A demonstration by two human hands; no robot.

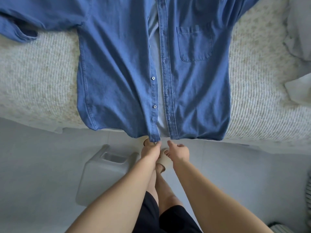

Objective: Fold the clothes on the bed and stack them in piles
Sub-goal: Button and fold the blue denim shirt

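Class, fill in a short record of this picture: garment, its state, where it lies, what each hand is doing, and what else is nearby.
garment: blue shirt, chest pocket
state: unbuttoned, spread flat, front up
place: on the bed, hem hanging over its edge
left hand: pinches the hem of the button placket
right hand: open, just below the other placket's hem, not gripping it
nearby: grey stool on the floor, pale cloth on the bed

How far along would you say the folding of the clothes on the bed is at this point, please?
Early. Done: the blue shirt lies spread flat, front up and unbuttoned, on the bed. In hand: the left hand pinches the hem at the button strip, while the right hand reaches for the other front edge. Left: no fold is made, no pile shows, and pale cloth waits at the right.
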